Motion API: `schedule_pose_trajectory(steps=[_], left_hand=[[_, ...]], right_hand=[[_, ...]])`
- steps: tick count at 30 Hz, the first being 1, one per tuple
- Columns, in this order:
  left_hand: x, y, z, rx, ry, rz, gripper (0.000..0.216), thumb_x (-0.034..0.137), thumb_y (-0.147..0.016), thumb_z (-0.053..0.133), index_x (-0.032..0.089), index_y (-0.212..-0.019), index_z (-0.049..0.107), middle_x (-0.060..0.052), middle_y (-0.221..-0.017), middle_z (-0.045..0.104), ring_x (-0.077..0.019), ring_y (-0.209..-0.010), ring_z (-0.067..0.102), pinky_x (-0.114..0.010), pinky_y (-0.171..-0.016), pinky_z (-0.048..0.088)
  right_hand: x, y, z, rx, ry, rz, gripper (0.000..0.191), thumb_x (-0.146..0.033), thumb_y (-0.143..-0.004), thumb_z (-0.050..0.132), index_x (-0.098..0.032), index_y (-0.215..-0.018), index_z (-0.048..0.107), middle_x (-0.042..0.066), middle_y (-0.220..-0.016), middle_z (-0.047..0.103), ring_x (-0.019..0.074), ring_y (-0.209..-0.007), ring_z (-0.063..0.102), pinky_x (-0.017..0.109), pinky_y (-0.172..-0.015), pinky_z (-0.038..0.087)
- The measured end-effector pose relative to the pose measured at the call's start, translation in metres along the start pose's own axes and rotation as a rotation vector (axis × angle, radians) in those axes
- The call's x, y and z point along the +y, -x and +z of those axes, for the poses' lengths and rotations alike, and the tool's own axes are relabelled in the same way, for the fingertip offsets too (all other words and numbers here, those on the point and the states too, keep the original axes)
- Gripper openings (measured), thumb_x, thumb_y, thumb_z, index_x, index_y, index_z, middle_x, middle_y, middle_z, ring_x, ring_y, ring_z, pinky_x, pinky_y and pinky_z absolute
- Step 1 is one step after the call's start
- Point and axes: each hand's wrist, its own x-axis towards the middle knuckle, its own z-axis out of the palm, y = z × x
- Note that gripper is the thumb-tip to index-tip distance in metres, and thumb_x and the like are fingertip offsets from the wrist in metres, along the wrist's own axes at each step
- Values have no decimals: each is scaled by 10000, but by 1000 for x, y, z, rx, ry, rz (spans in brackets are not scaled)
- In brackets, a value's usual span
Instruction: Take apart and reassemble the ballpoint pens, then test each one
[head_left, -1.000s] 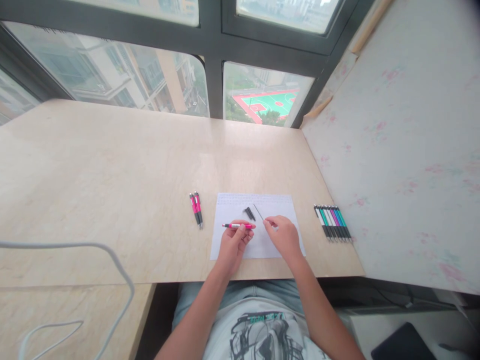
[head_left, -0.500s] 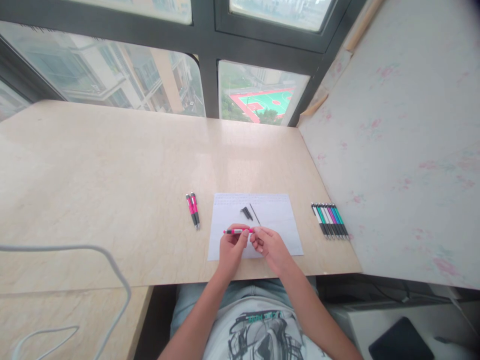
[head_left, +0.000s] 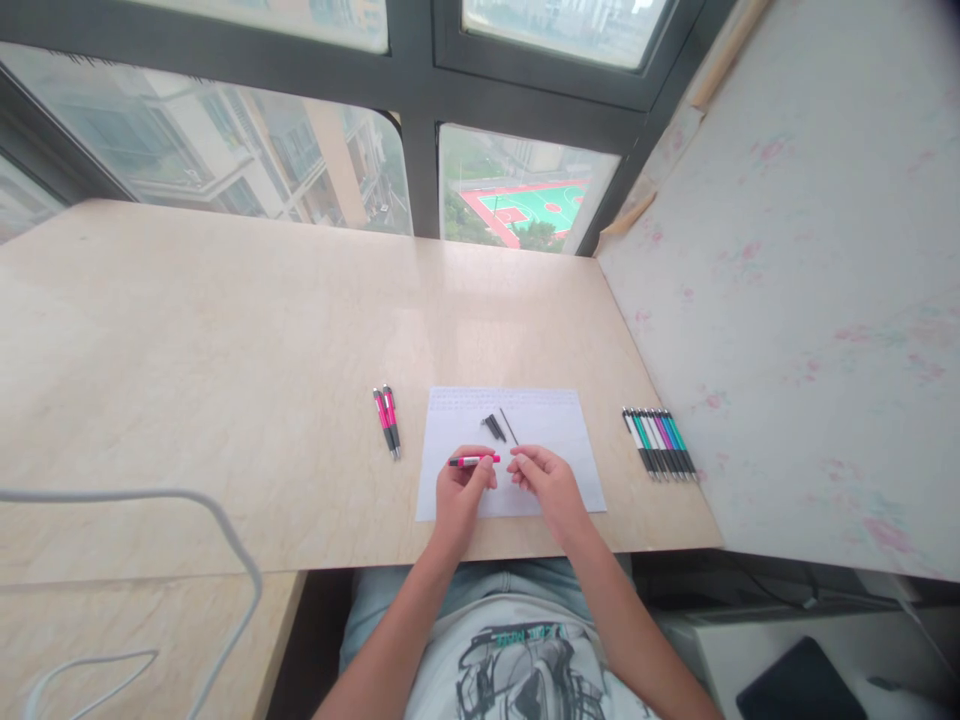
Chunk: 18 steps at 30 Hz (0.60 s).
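Note:
A pink pen barrel [head_left: 472,461] lies level between the thumb and fingers of my left hand [head_left: 459,498], over a sheet of paper [head_left: 581,480]. To its right, a small gap away, the thumb and fingertips of my right hand [head_left: 553,487] are pinched together. Whatever sits in that pinch is too small to make out. Just beyond the hands, a few small black pen parts [head_left: 493,427] rest on the paper. Beside them a thin dark refill [head_left: 508,425] lies slanted, its near end close to my right fingertips.
Two pink pens with black grips [head_left: 386,422] lie left of the paper. Several pens in mixed colours [head_left: 660,443] line up by the wall at right. A grey cable [head_left: 217,515] curves over the desk at lower left. Windows [head_left: 525,190] stand behind the desk.
My right hand has drawn a little to the right, away from the end of the pink barrel, so a gap now shows between them. My left hand still holds the barrel.

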Motion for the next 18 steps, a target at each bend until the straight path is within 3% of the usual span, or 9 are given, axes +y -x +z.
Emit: schedule_pose_trajectory(steps=[5, 8, 13, 18], left_hand=[[-4, -1, -1, -26, 26, -5, 215, 371, -814, 685, 175, -902, 680, 10, -610, 597, -131, -602, 531, -256, -631, 416], [-5, -1, -1, -51, 27, -6, 212, 362, -823, 675, 170, -914, 677, 6, -620, 596, -129, -609, 530, -258, -637, 414], [-6, -2, -2, -92, 37, -30, 201, 349, -829, 672, 168, -915, 673, 1, -628, 605, -130, -617, 536, -261, -648, 414], [-7, -2, -2, -104, 40, -37, 193, 341, -832, 672, 167, -915, 672, -1, -628, 608, -131, -622, 538, -261, -655, 414]], right_hand=[[-11, -23, -13, 139, 529, -246, 268, -406, -859, 549, -183, -826, 694, 48, -744, 712, 184, -658, 636, 313, -657, 488], [-12, -39, -14, 194, 703, -374, 261, -354, -862, 522, -192, -790, 714, 58, -810, 722, 199, -738, 639, 324, -707, 478], [-8, -53, -14, 159, 757, -369, 244, -293, -829, 534, -200, -947, 726, 52, -897, 727, 183, -729, 621, 332, -732, 487], [-13, -49, -20, 180, 705, -359, 231, -275, -834, 523, -193, -918, 722, 55, -897, 736, 190, -767, 638, 334, -750, 492]])
